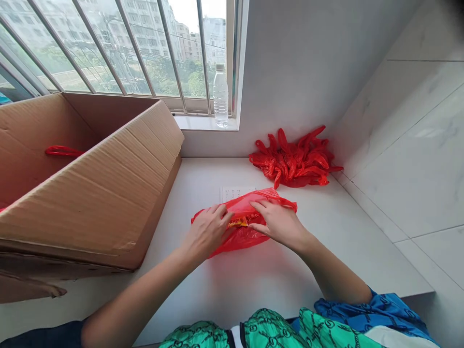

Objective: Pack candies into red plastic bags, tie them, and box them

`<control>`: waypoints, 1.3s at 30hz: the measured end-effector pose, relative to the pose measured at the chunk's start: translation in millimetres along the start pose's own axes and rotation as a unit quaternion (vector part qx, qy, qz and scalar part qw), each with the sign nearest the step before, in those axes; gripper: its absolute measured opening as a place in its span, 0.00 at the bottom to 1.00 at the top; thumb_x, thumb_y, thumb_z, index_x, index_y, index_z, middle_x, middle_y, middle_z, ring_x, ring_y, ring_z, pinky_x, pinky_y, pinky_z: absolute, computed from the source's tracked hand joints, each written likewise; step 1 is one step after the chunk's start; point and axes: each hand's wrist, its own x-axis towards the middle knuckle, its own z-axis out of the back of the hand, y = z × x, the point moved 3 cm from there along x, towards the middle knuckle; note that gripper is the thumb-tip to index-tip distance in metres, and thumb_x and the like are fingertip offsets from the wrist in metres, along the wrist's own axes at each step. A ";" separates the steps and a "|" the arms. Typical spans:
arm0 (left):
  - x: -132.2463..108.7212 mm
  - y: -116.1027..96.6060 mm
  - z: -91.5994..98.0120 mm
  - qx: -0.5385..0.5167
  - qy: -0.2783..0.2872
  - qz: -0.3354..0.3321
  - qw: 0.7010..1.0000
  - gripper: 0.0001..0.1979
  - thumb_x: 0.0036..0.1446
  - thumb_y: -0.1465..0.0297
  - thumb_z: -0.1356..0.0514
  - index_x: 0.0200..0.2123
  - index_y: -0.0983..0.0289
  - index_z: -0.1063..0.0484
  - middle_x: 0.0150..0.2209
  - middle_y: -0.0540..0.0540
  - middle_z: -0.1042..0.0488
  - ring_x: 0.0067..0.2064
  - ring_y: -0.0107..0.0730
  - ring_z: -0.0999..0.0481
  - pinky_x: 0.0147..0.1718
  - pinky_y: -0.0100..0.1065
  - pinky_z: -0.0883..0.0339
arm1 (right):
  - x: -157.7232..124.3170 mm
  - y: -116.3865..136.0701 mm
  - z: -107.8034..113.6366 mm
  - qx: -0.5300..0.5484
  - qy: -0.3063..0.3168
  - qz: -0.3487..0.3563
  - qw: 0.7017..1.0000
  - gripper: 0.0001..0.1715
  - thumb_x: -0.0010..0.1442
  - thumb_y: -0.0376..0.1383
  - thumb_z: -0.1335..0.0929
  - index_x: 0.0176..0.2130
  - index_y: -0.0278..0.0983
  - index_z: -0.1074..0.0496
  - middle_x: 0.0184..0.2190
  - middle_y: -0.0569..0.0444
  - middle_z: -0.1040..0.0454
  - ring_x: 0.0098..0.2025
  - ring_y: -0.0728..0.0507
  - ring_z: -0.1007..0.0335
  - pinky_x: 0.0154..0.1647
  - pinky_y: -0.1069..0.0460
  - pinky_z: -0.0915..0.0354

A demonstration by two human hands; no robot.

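Nearest the camera, a green and blue patterned garment [290, 331] is seen at the lower edge, and from there both forearms are stretched forward over the white bench [253, 285]. The left hand [207, 231] is laid flat on the left end of a red plastic bag [243, 222], its fingers [219, 212] spread slightly and pressed down on the film rather than closed around it, apparently so that the bag is kept from sliding. The right hand [279, 222] is set on the right part of the same bag, its fingers [259, 205] lying together along the top edge and its thumb tucked toward the middle, where a small yellow and orange packet [239, 222] is visible through or at the mouth of the bag; whether the packet is pinched cannot be told. The bag lies flat on the bench, partly covering a white printed sheet [234, 193]. To the left, a large open cardboard box [105, 193] is stood on the bench, with a strip of red plastic [61, 151] showing inside. Further back, a heap of red bags [295, 159] is piled against the wall corner, within reach. Furthest off, a clear water bottle [220, 96] is stood upright on the window sill [206, 123], before the barred window.
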 end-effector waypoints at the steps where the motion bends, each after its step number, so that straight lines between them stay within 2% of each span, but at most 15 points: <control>1: 4.5 -1.5 -2.9 -0.034 -0.006 -0.005 0.999 0.11 0.67 0.65 0.46 0.40 0.61 0.25 0.38 0.60 0.25 0.39 0.42 0.26 0.35 0.37 0.38 | 3.7 3.9 1.4 -0.006 -0.021 0.012 1.000 0.19 0.63 0.46 0.30 0.52 0.42 0.25 0.42 0.46 0.21 0.43 0.35 0.26 0.30 0.49 0.35; 4: 16.2 3.7 -21.7 -0.072 0.043 -0.005 0.996 0.10 0.62 0.63 0.40 0.42 0.63 0.25 0.40 0.60 0.25 0.41 0.45 0.25 0.39 0.38 0.35 | 18.3 0.3 -10.0 -0.006 0.014 0.044 0.999 0.12 0.63 0.43 0.29 0.45 0.42 0.23 0.36 0.47 0.22 0.47 0.35 0.28 0.33 0.50 0.34; 6: 21.2 14.9 -35.9 -0.052 0.086 0.003 0.995 0.28 0.52 0.63 0.32 0.55 0.65 0.30 0.52 0.65 0.26 0.52 0.54 0.27 0.47 0.43 0.34 | 26.2 -16.8 -24.8 0.030 0.075 0.024 0.996 0.26 0.56 0.42 0.25 0.53 0.42 0.26 0.45 0.46 0.23 0.49 0.35 0.28 0.36 0.49 0.33; 8: 24.4 27.5 -46.2 -0.052 0.111 0.002 0.992 0.43 0.48 0.62 0.30 0.65 0.65 0.40 0.64 0.68 0.36 0.62 0.58 0.34 0.55 0.46 0.37 | 29.7 -37.8 -38.1 0.090 0.131 -0.008 0.987 0.43 0.51 0.44 0.23 0.62 0.41 0.34 0.52 0.45 0.25 0.50 0.36 0.27 0.40 0.48 0.32; 11: 27.1 39.8 -49.9 -0.096 0.110 -0.015 0.989 0.47 0.50 0.59 0.31 0.69 0.62 0.46 0.68 0.66 0.41 0.65 0.55 0.37 0.59 0.45 0.38 | 27.0 -57.8 -47.7 0.161 0.170 -0.025 0.972 0.51 0.50 0.43 0.23 0.67 0.40 0.41 0.55 0.43 0.27 0.52 0.35 0.28 0.46 0.45 0.32; 15: 32.0 38.7 -38.4 -0.159 0.030 -0.003 0.987 0.33 0.59 0.53 0.38 0.63 0.59 0.35 0.61 0.63 0.31 0.59 0.51 0.29 0.51 0.43 0.32 | 18.0 -55.3 -43.4 0.203 0.134 -0.014 0.970 0.52 0.51 0.41 0.23 0.69 0.42 0.43 0.62 0.41 0.33 0.59 0.34 0.32 0.51 0.43 0.32; 19: 38.1 27.8 -34.8 -0.151 -0.003 0.001 0.989 0.16 0.63 0.59 0.41 0.50 0.60 0.24 0.45 0.59 0.22 0.46 0.48 0.23 0.43 0.41 0.31 | 15.9 -43.0 -37.5 0.215 0.031 0.011 0.976 0.35 0.62 0.42 0.29 0.65 0.42 0.37 0.63 0.44 0.33 0.61 0.37 0.33 0.55 0.44 0.33; 22: 36.1 24.8 -34.1 -0.152 -0.018 -0.001 0.988 0.13 0.62 0.65 0.41 0.48 0.58 0.23 0.43 0.58 0.21 0.44 0.45 0.23 0.41 0.40 0.31 | 17.4 -41.4 -42.5 0.188 0.009 0.005 0.982 0.26 0.64 0.40 0.31 0.61 0.40 0.32 0.56 0.45 0.26 0.57 0.38 0.29 0.53 0.44 0.31; 24: 30.5 26.2 -27.3 -0.186 -0.068 0.027 0.980 0.15 0.63 0.65 0.42 0.52 0.57 0.25 0.45 0.57 0.22 0.46 0.45 0.23 0.42 0.40 0.30 | 17.4 -41.4 -45.4 0.187 0.020 -0.001 0.982 0.27 0.64 0.40 0.31 0.61 0.40 0.32 0.54 0.45 0.25 0.56 0.38 0.29 0.53 0.43 0.31; 26: 23.3 27.1 -17.5 -0.282 -0.124 0.073 0.949 0.17 0.63 0.63 0.41 0.54 0.57 0.26 0.48 0.56 0.23 0.48 0.43 0.23 0.45 0.40 0.28 | 16.4 -37.8 -42.5 0.210 0.014 0.009 0.977 0.26 0.64 0.39 0.31 0.61 0.40 0.33 0.54 0.45 0.25 0.57 0.38 0.29 0.54 0.42 0.31; 28: 17.6 24.3 -10.0 -0.429 -0.156 0.113 0.882 0.19 0.63 0.62 0.40 0.56 0.58 0.28 0.50 0.57 0.24 0.49 0.41 0.22 0.48 0.39 0.27 | 14.4 -29.0 -32.7 0.241 -0.035 0.033 0.969 0.22 0.65 0.39 0.32 0.58 0.40 0.30 0.52 0.47 0.24 0.56 0.39 0.29 0.56 0.42 0.32; 31: 15.8 12.5 -8.8 -0.629 -0.140 0.126 0.754 0.24 0.61 0.62 0.37 0.59 0.60 0.33 0.51 0.59 0.24 0.51 0.42 0.22 0.49 0.39 0.26 | 9.9 -10.8 -16.1 0.297 -0.134 0.059 0.943 0.16 0.66 0.40 0.32 0.53 0.41 0.27 0.50 0.50 0.23 0.54 0.40 0.28 0.56 0.43 0.33; 34: 17.2 2.4 -16.1 -0.727 -0.102 0.126 0.667 0.26 0.60 0.64 0.35 0.60 0.59 0.35 0.53 0.59 0.24 0.53 0.42 0.22 0.53 0.40 0.28 | 6.4 4.0 -12.3 0.357 -0.169 0.058 0.917 0.21 0.63 0.44 0.29 0.55 0.43 0.30 0.49 0.51 0.23 0.51 0.41 0.27 0.50 0.45 0.29; 36: 17.2 -0.1 -21.2 -0.753 -0.087 0.128 0.640 0.26 0.61 0.65 0.35 0.61 0.58 0.35 0.55 0.59 0.25 0.54 0.42 0.23 0.54 0.41 0.28 | 5.2 8.5 -15.3 0.361 -0.190 0.049 0.912 0.22 0.62 0.43 0.28 0.55 0.43 0.30 0.48 0.51 0.23 0.47 0.41 0.26 0.46 0.47 0.28; 39: 15.9 0.2 -23.5 -0.747 -0.080 0.125 0.648 0.25 0.61 0.64 0.36 0.61 0.57 0.34 0.59 0.59 0.28 0.57 0.44 0.25 0.55 0.41 0.28 | 4.5 9.1 -20.6 0.323 -0.232 0.036 0.917 0.17 0.63 0.40 0.30 0.52 0.42 0.29 0.43 0.52 0.24 0.41 0.43 0.26 0.39 0.48 0.28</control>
